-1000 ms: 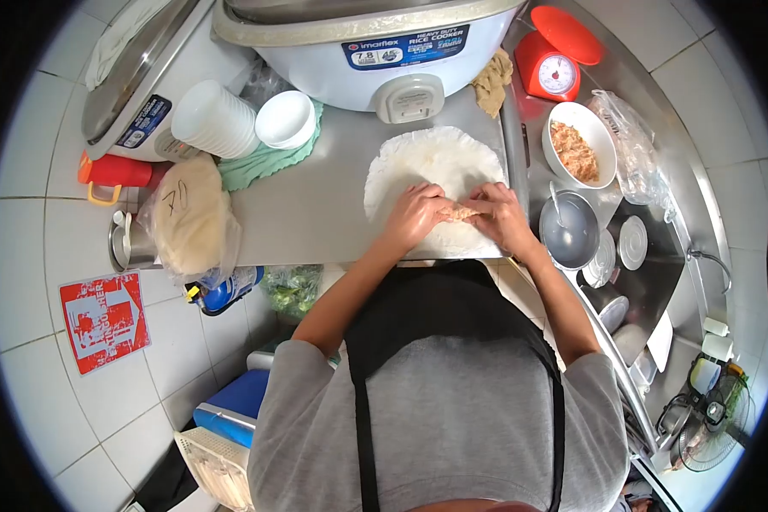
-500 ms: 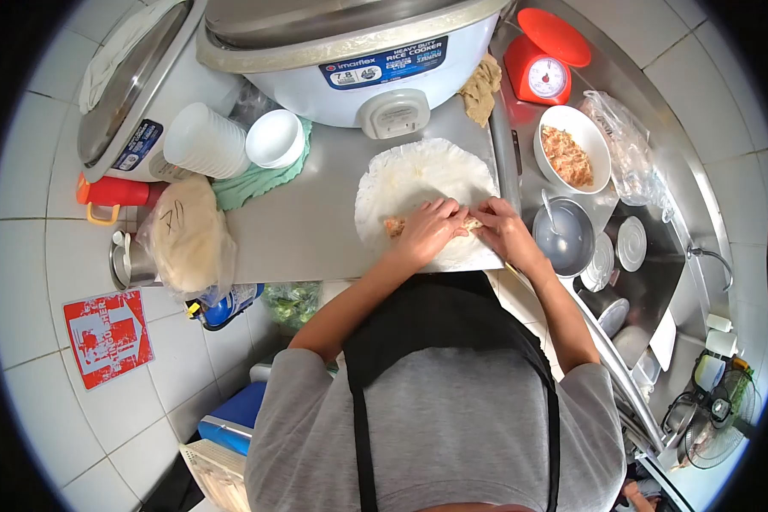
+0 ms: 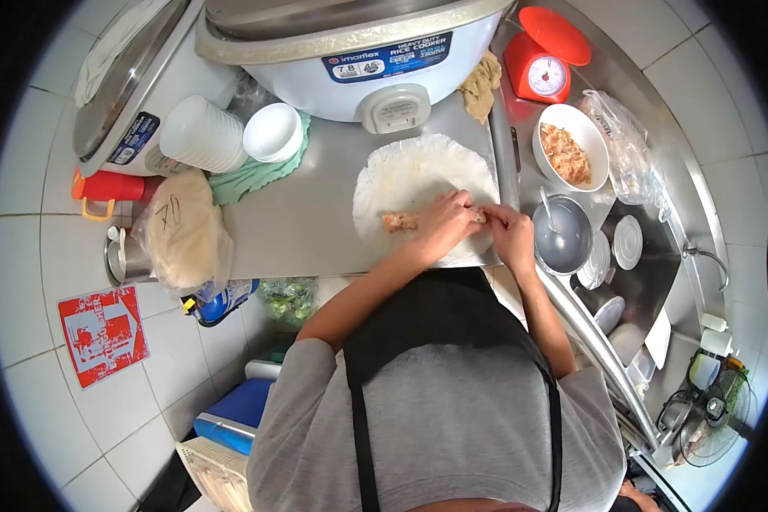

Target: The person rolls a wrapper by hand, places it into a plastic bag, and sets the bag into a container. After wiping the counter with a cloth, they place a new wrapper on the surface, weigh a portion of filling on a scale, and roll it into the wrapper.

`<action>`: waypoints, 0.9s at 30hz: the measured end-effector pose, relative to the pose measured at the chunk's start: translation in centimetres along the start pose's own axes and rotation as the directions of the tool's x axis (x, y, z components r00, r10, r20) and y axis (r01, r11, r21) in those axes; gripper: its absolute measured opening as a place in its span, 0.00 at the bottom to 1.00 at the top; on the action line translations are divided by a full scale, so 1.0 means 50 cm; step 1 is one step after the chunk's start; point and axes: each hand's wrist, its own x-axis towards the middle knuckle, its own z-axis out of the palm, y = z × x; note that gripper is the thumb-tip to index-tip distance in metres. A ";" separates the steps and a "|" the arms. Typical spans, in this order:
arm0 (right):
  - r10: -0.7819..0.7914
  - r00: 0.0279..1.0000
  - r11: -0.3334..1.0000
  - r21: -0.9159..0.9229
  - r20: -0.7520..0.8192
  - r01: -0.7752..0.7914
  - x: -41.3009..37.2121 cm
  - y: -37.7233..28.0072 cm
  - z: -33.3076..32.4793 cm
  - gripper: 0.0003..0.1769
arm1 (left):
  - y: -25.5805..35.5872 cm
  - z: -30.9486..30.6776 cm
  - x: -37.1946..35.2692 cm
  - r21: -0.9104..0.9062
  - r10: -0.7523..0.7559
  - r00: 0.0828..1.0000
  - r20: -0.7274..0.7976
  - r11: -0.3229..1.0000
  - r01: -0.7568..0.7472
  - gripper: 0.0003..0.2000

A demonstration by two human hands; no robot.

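A round, white spring roll wrapper (image 3: pixel 418 162), perhaps several stacked, lies flat on the steel counter in front of me. Across its lower half runs a strip of orange and white filling (image 3: pixel 398 222), partly covered by my hands. My left hand (image 3: pixel 446 226) is closed over the middle of this strip, fingers bent down onto it. At the strip's right end my right hand (image 3: pixel 510 235) is closed, its fingertips pinching the filling close to my left fingers. Just right of that hand stands a metal bowl (image 3: pixel 563 247) with liquid and a spoon (image 3: pixel 549 210).
A white bowl of filling (image 3: pixel 567 158) sits at the right, below a red kitchen scale (image 3: pixel 546 75). A large rice cooker (image 3: pixel 307 90) stands behind the wrapper. Left are stacked white bowls (image 3: pixel 200 135), a green cloth (image 3: pixel 264 177) and a bag of wrappers (image 3: pixel 183 230).
My left hand has shifted slightly right along the strip, uncovering more of its left end. My right hand has moved slightly right, still at the strip's right end.
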 end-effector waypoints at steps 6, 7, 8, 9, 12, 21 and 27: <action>-0.060 0.997 0.998 0.032 0.038 0.059 0.003 0.019 -0.007 0.15 | -0.003 -0.007 -0.023 0.047 -0.018 0.999 -0.051 0.999 0.021 0.13; -0.018 0.998 0.995 0.096 0.056 0.013 0.006 0.038 -0.005 0.15 | -0.018 -0.022 -0.040 -0.011 -0.035 0.997 -0.073 0.999 0.035 0.14; 0.025 0.997 0.986 0.163 0.069 -0.036 0.009 0.051 -0.002 0.15 | -0.035 -0.039 -0.055 -0.067 -0.048 0.995 -0.089 0.997 0.042 0.15; 0.034 0.996 0.975 0.216 0.080 -0.050 0.010 0.063 0.000 0.15 | -0.050 -0.053 -0.070 -0.018 -0.054 0.995 -0.083 0.998 0.052 0.16; -0.035 0.988 0.980 0.200 0.148 0.005 0.019 0.068 -0.014 0.15 | -0.076 -0.089 -0.097 -0.040 -0.069 0.995 -0.069 0.997 0.066 0.16; -0.431 0.833 0.845 -0.171 0.346 0.507 0.034 -0.032 -0.011 0.17 | -0.044 -0.052 -0.081 0.014 -0.097 0.985 -0.141 0.995 0.100 0.15; -0.545 0.708 0.732 -0.157 0.449 0.663 0.045 -0.073 0.041 0.20 | -0.092 -0.133 -0.141 -0.022 -0.094 0.992 -0.086 0.995 0.092 0.15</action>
